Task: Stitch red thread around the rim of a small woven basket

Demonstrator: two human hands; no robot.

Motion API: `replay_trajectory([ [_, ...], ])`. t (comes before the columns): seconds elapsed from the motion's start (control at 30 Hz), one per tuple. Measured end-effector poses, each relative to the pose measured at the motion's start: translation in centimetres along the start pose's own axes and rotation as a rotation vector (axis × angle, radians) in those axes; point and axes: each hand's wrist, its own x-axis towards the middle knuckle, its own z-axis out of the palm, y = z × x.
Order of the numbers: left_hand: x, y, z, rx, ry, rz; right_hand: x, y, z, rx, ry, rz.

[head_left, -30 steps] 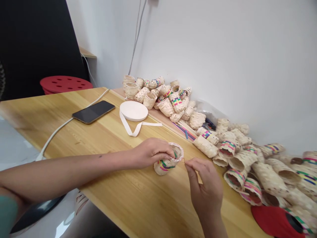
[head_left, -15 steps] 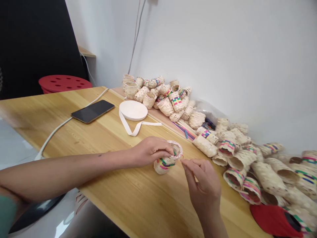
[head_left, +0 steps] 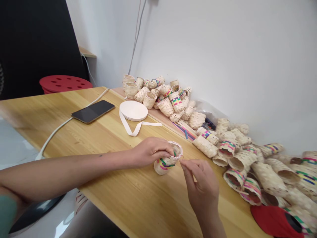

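Note:
A small woven basket (head_left: 165, 165) with green, yellow, purple and pink bands stands tilted on the wooden table. White tape with reddish stitching runs round its rim. My left hand (head_left: 153, 150) grips that rim, fingers over the near left side. Just right of the opening, my right hand (head_left: 201, 180) is closed in a pinch near the rim. A thin reddish thread shows between its fingertips and the basket; whether a needle is there is too small to tell. Behind the hands lies a roll of white tape (head_left: 133, 110), its loose end trailing forward.
A phone (head_left: 93, 111) with a white cable (head_left: 56, 134) lies on the left. Many woven baskets (head_left: 204, 146) are heaped along the wall, from the back to the right. Coloured strips (head_left: 186, 131) lie among them. A red cap-like item (head_left: 269, 218) sits front right; a red stool (head_left: 64, 82) stands beyond the table.
My right hand has shifted slightly left, nearer the basket's rim. The left hand and the basket have stayed in place.

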Motion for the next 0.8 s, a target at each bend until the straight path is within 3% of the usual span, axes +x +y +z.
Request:
replay_trajectory([
  [0.57, -0.2, 0.5, 0.8, -0.209, -0.008, -0.096, 0.0, -1.5, 0.4, 0.03, 0.036, 0.156],
  [0.7, -0.5, 0.7, 1.2, -0.323, 0.054, -0.195, 0.0, -1.5, 0.6, 0.033, 0.035, 0.113],
  [0.8, -0.6, 0.7, 1.5, -0.216, 0.095, -0.14, 0.0, -1.6, 0.6, -0.003, 0.052, 0.062],
])
